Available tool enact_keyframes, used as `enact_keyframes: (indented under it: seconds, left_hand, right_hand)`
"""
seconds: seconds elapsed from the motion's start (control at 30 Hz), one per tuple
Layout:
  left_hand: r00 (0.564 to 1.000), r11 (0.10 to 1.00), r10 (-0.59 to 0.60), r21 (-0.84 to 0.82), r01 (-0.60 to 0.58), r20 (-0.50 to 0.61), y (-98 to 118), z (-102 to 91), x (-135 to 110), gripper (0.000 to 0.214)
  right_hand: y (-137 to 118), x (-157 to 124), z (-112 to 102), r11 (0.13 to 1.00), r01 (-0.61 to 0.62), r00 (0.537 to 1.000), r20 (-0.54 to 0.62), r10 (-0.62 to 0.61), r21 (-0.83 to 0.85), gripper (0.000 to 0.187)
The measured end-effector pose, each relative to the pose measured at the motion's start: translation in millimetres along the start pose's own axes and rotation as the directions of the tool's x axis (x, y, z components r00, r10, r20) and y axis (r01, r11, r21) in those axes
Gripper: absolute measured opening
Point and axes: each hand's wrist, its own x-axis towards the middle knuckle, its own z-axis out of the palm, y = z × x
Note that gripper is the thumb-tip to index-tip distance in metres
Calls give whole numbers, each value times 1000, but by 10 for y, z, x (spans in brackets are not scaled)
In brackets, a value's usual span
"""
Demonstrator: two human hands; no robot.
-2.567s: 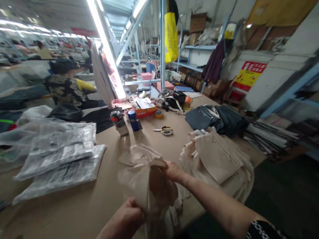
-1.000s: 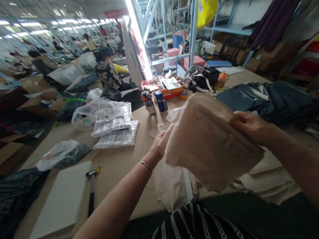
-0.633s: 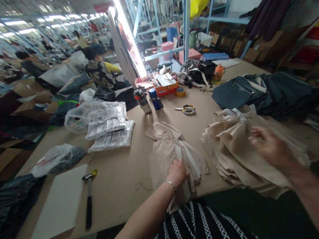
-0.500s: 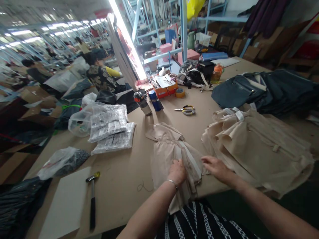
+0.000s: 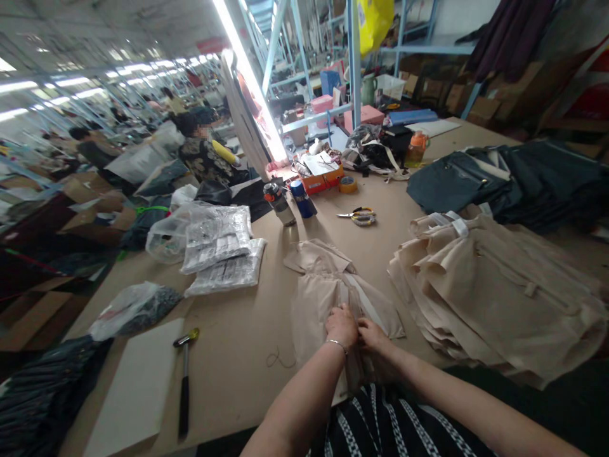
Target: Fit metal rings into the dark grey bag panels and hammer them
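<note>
A beige garment (image 5: 323,285) lies spread on the brown table (image 5: 238,330) in front of me, its lower end hanging over the near edge. My left hand (image 5: 340,325), with a thin bracelet at the wrist, rests on the garment's middle with fingers curled into the cloth. My right hand (image 5: 373,335) sits right beside it, fingers bent and gripping the same garment. A thick stack of beige garments (image 5: 490,292) lies to the right of my hands.
Scissors (image 5: 358,217), tape roll (image 5: 347,184), orange tray (image 5: 322,178) and two bottles (image 5: 290,200) stand beyond. Plastic packets (image 5: 216,247) lie left. A hammer (image 5: 183,381) and white board (image 5: 136,387) sit near left. Dark garments (image 5: 499,178) lie far right. A seated person (image 5: 204,158) works beyond.
I lifted a beige piece, laid it on the right stack, then brought my right hand back beside my left on the spread garment. The view shifted left and down.
</note>
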Motion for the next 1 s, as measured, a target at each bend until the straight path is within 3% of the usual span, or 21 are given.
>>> enact_keyframes:
  seconds: [0.1,0.2,0.33,0.47,0.53,0.67,0.7,0.8,0.9,1.0]
  left_hand:
    - [1000,981,-20,-193,17,-12,-137,-142,66,35]
    - [998,907,-36,-419,51,44,-326,-276,100,23]
    - [986,731,17,-675,101,166,-526,-376,-7,30]
    - [972,559,129,-824,91,195,-671,-546,-287,39]
    - [977,487,141,-870,70,157,-756,-694,-448,42]
    - [1000,336,-30,-942,1,-10,-924,-1022,-740,46]
    - [999,296,-37,-955,1,-11,-951,-1081,-804,48]
    - [986,178,115,-979,95,117,-990,-1145,-956,51]
    - [957,66,202,-978,197,206,-1035,-1081,-992,45]
    - [954,-51,227,-976,211,194,-1143,-1063,-934,44]
  right_hand:
    - [-16,3,106,996,-63,998,30,61,62,23]
    - [-48,-23,184,995,-34,999,38,30,92,17]
    - [-186,-90,229,994,65,997,44,-70,93,26]
    - [-533,-228,213,968,250,965,75,-250,10,37]
    - [-764,-310,216,933,355,932,108,-347,-63,35]
    - [-1158,-457,324,812,499,862,80,-500,-303,30]
    - [-1215,-490,381,767,514,844,69,-532,-383,30]
    - [-1275,-592,617,663,554,808,131,-575,-504,22]
    - [-1241,-700,827,795,548,835,228,-500,-262,12]
    - [-1239,-772,821,923,364,868,312,-386,128,22]
